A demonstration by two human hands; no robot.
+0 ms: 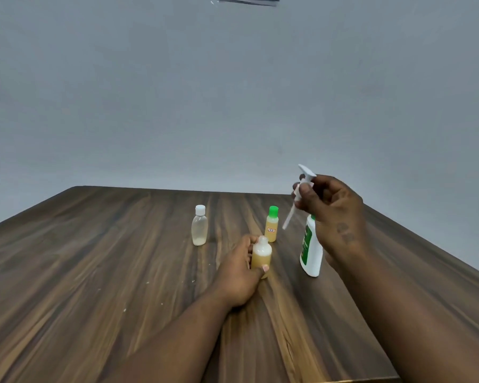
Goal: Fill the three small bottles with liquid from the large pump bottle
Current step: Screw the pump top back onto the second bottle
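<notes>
plain grey wall behind, dark wood-grain worktop point(94, 272) with a few pale specks on it.

left hand point(241, 275) is wrapped round an uncapped small bottle point(261, 257) standing on the worktop, thumb at the near side low down, fingers point(246, 241) curled behind. it looks about two-thirds full of cloudy yellow liquid. right hand point(332, 208) is raised, fingers pinched shut on the collar of the white pump head point(304, 179), which is lifted clear of the large pump bottle point(311, 250); the dip tube point(288, 219) hangs down at a slant, tip in the air near the green-capped bottle point(272, 225). the large bottle stands open just right of the small one, partly behind the right wrist.

white-capped bottle point(199, 230) sits well left, clear, only a little liquid at the bottom. green-capped one looks full and closed.

handling, my read:
- small bottles are thin plastic, light, narrow base, tippy. hold low on the body and keep it pressed to the worktop. squeeze too hard and an open one will burp liquid.
- large bottle is stiffer and probably heavier; grip mid-body at the label for pouring, neck is narrow.
- dip tube is likely wet, so drips and slick fingers are a risk.
- small neck is a tight target; pour slowly.
</notes>
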